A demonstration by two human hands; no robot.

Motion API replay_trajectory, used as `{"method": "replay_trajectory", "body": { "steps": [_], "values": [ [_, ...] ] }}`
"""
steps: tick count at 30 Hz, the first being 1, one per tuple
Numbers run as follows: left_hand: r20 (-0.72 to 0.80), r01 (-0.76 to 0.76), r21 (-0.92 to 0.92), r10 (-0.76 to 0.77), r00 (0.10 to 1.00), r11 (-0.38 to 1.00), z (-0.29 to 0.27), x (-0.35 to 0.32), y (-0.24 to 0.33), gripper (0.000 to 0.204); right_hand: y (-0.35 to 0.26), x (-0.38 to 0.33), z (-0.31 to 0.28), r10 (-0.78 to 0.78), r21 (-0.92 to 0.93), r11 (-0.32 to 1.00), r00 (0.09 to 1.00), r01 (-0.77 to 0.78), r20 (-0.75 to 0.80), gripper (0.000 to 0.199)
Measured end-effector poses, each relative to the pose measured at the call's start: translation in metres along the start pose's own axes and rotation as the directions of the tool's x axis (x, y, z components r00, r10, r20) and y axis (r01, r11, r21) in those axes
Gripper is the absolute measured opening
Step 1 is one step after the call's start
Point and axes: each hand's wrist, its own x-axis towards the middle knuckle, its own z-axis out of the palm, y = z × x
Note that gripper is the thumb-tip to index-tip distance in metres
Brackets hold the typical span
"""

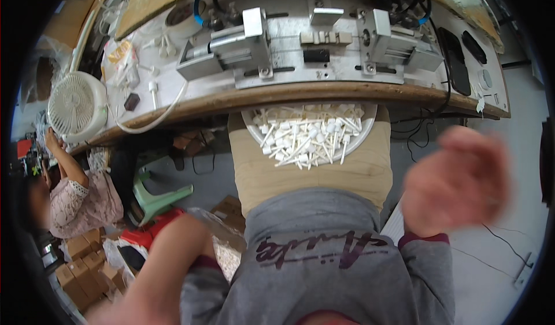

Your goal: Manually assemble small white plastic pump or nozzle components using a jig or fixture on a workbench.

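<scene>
A long, wood-edged bench point(324, 95) was seen across the top of the view. Below it, the person was shown in a grey top point(324, 224) and tan trousers point(312, 180), seated close to its front edge. At the far left a co-worker point(87, 201) in a pale pink lace top was partly shown, with cardboard boxes point(81, 276) piled below and a green stool point(156, 201) set between the two people. A metal fixture point(248, 53) was mounted on the bench, its two blocks placed facing each other. A white fan point(78, 105) was positioned at the bench's left end. The left forearm point(153, 276) was angled to the lower left and cut off by the edge; how the left hand was held could not be told. On the lap, a shallow white bowl point(374, 120) was partly covered by the bench edge. The right hand point(457, 180) was raised right of the lap, well apart from the bowl; it was badly blurred, so whether its fingers were spread or closed could not be told. White plastic pieces point(309, 134) were heaped inside the bowl.
</scene>
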Motion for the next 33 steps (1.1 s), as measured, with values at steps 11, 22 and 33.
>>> {"method": "replay_trajectory", "body": {
  "steps": [11,22,33],
  "values": [
    [0.640,0.229,0.765,-0.674,-0.368,0.602,-0.114,-0.298,0.060,0.119,0.008,-0.217,0.078,0.400,-0.240,0.904,0.497,-0.354,0.770,0.090],
    [0.544,0.148,0.823,-0.686,-0.483,0.549,-0.088,-0.368,0.008,0.075,0.058,-0.232,0.125,0.457,-0.353,0.888,0.488,-0.294,0.744,0.081],
    [0.527,0.196,0.834,-0.640,-0.559,0.516,-0.087,-0.302,0.005,0.088,0.058,-0.195,0.089,0.423,-0.274,0.902,0.547,-0.334,0.723,0.054]
  ]
}}
